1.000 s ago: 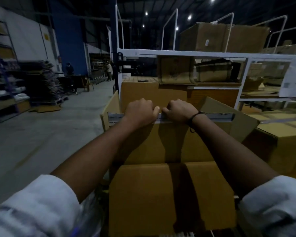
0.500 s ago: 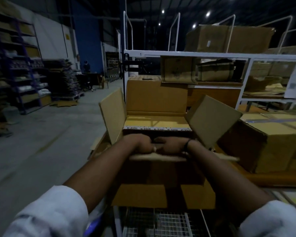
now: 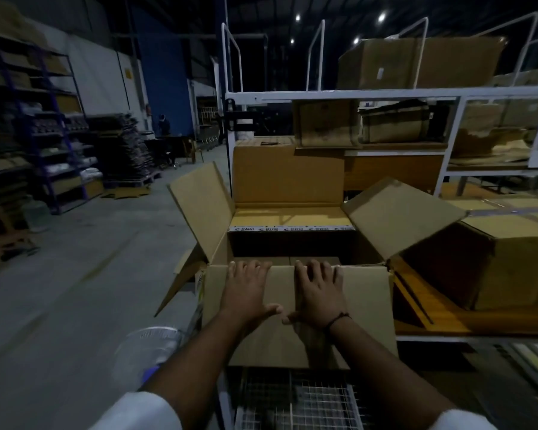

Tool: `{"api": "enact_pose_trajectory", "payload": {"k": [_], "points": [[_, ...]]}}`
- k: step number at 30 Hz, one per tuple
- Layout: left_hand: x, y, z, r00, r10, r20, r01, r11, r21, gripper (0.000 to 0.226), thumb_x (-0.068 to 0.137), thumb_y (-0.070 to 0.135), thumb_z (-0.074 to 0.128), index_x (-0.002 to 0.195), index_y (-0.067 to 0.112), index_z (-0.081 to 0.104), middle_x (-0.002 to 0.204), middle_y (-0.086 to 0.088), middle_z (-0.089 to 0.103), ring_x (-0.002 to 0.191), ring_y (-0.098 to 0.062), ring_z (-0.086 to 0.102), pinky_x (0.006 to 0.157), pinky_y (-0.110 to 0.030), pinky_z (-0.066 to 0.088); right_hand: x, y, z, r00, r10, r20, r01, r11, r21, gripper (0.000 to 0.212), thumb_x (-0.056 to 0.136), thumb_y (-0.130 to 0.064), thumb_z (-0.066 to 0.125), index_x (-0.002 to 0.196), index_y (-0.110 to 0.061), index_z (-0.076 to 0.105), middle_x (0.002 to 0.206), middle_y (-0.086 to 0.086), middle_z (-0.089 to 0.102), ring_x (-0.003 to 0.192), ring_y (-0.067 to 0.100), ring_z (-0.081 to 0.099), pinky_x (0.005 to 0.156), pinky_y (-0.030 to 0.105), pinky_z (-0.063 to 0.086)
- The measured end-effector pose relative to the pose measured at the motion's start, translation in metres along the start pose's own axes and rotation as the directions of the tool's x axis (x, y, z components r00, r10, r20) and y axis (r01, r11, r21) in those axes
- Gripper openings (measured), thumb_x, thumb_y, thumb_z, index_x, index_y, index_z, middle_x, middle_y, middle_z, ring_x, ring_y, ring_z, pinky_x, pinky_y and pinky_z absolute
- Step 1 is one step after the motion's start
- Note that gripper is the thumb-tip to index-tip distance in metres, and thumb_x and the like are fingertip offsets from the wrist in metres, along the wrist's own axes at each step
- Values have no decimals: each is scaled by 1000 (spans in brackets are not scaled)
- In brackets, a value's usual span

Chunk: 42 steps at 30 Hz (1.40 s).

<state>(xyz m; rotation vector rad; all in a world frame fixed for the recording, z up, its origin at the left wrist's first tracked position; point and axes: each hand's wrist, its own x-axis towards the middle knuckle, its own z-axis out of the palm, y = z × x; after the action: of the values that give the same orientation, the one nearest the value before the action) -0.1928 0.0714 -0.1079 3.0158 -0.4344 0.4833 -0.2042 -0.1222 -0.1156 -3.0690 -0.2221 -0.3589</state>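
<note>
Head: box flap [image 3: 365, 305] under hands [image 3: 248, 293] (flat)

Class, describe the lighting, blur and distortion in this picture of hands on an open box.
Head view: dim, ceiling lamps glare as bright spots, the box interior lies in shadow; head view: the floor is smeared, yet left hand, right hand and flap look sharp; head view: the white rack bows.

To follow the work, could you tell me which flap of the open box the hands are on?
The near flap, folded outward: left hand and right hand lie flat on it; the other three stand untouched.
</note>
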Motion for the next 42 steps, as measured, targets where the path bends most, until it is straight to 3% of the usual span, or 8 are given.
{"api": "enact_pose_trajectory", "payload": {"k": [9,12,19,24,28,33,36,42], "points": [[5,-6,13,997,-31,-76,36,998,59,104,66,90,58,149,35,30,141,0,43,127,-25,40,113,-45,32,7,-4,26,995,-7,-103,1,998,-65,138,50,-86,75,156,-13,26,153,20,26,140,44,17,118,67,5],[1,-8,18,993,-18,-115,23,999,43,104,67,92,53,151,36,27,144,0,42,130,-26,38,115,-46,30,7,-8,28,989,-28,-142,19,998,-67,139,45,-82,81,152,-7,33,149,20,30,136,43,22,118,66,22],[3,-11,22,995,-50,-87,48,999,-23,97,75,73,64,153,35,21,157,-10,14,146,-34,13,119,-44,23,12,-37,21,938,-320,-131,309,946,-101,99,73,-60,76,148,-14,30,143,16,35,131,39,31,118,58,29],[6,-16,28,996,-59,-72,62,998,32,76,85,51,26,150,13,19,152,-15,35,141,-36,31,118,-46,23,25,-74,29,943,-247,-222,248,968,-24,94,69,-57,76,143,-13,39,138,13,35,125,38,45,113,54,27],[9,-17,28,986,-52,-159,54,998,13,67,84,44,55,139,10,36,136,-16,45,124,-34,43,108,-45,37,30,-68,27,950,-250,-189,253,967,-10,98,72,-59,72,149,-15,29,140,13,32,129,37,37,115,54,27],[8,-16,26,987,-65,-145,74,996,54,91,63,46,76,136,8,37,133,-15,43,122,-33,38,109,-45,38,37,-62,17,942,-293,-161,285,956,-71,118,59,-75,77,149,-17,29,131,12,40,116,33,39,107,47,31],[11,-14,25,994,-100,-39,102,993,61,107,55,50,79,141,11,29,140,-13,32,133,-34,30,118,-44,26,40,-58,11,942,-310,-126,301,950,-87,130,47,-84,79,147,-19,27,125,10,39,109,30,38,101,45,35],[9,-16,20,989,-104,-102,101,994,-39,95,56,63,66,135,19,38,135,-7,38,126,-29,35,109,-40,34,42,-46,-7,947,-317,-47,314,947,-69,122,50,-81,80,142,-18,30,133,9,36,120,30,37,103,45,31]]}}
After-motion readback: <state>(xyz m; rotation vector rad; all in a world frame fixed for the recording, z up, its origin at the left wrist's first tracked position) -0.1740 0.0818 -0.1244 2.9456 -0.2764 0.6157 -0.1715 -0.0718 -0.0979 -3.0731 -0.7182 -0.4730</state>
